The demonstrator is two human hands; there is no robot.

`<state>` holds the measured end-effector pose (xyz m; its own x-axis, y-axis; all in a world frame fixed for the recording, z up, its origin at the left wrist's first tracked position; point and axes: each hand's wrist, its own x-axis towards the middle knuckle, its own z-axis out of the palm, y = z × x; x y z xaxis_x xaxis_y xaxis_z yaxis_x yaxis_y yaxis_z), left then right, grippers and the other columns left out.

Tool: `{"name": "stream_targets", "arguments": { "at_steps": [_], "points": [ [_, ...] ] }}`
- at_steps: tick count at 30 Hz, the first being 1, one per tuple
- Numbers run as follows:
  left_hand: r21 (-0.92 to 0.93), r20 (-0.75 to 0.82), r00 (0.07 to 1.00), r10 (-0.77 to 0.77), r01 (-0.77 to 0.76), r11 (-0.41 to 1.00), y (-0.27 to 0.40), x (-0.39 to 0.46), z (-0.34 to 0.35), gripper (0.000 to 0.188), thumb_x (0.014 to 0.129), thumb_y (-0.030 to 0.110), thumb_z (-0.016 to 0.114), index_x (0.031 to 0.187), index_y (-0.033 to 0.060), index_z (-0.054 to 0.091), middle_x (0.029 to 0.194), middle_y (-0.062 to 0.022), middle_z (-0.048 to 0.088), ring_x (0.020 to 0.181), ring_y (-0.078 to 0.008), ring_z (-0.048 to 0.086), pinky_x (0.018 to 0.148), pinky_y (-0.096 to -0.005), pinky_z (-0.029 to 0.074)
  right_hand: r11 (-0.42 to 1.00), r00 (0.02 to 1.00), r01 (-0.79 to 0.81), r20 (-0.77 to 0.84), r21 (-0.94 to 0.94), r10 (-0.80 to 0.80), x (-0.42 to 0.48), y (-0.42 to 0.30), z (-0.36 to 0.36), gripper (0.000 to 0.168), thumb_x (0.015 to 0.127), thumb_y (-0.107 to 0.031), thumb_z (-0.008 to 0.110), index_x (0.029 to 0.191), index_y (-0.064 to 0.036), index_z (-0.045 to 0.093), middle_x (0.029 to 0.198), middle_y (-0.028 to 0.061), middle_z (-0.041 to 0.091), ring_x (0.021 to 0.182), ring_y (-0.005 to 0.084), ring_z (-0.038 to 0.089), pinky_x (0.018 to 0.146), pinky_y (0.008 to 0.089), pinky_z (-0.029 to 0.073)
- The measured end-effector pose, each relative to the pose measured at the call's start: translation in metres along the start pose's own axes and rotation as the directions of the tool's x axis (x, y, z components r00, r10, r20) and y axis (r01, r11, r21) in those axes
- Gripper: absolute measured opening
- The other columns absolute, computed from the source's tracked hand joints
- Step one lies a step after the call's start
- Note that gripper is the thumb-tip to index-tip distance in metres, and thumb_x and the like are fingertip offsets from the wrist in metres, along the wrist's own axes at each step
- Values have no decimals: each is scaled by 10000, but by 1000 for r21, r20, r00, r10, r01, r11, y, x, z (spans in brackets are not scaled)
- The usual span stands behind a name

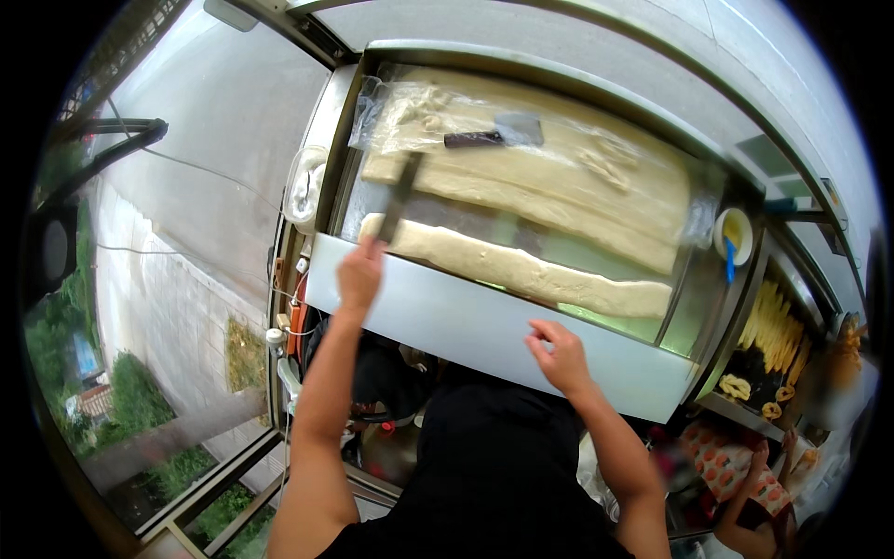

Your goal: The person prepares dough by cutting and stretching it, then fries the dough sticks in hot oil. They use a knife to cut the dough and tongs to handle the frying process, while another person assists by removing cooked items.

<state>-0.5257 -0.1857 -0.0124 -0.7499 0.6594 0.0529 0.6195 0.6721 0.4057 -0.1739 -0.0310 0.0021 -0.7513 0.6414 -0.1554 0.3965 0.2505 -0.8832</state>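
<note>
My left hand [361,274] grips a long dark flat blade [401,198], blurred, whose lower part crosses the left end of a long dough strip [517,264]. The strip lies on the metal tray along the edge of a white board [447,312]. Over that board is my right hand [558,353], fingers loosely curled, with nothing seen in it. Beyond the strip lies a wide dough sheet [545,185], partly under clear plastic film. On the film rests a scraper [518,129] with a dark handle, near some dough scraps [422,105].
A white bowl [734,234] with a blue utensil [730,260] stands at the tray's right. Farther right, a fryer [765,356] holds strips and rings of dough. Another person's arm [744,482] is at the lower right. A clear container [305,187] sits left of the tray.
</note>
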Motion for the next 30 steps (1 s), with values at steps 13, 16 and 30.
{"name": "stream_targets", "arguments": {
  "at_steps": [13,16,30],
  "points": [
    [417,-148,983,-108,161,895,-97,191,19,244,902,241,625,1072,80,557,1094,-169,597,1051,-365,584,852,-495,491,903,878,-427,-221,38,424,-48,67,-17,172,869,-117,674,981,12,693,860,126,703,731,191,659,687,301,526],
    [488,-323,946,-12,177,855,-91,191,32,388,867,200,662,1226,106,549,1148,-125,581,1189,-291,514,970,-480,425,884,849,-465,-255,53,462,-64,74,-15,170,871,-122,670,972,13,694,858,131,701,732,202,659,691,306,525],
    [244,313,852,420,-500,831,138,311,144,490,996,447,400,1353,117,463,1176,-176,655,1153,-356,587,1086,-618,234,894,854,-438,-267,94,446,-40,54,-14,183,878,-130,665,991,12,689,894,151,698,747,236,667,691,318,535]
  ]
}}
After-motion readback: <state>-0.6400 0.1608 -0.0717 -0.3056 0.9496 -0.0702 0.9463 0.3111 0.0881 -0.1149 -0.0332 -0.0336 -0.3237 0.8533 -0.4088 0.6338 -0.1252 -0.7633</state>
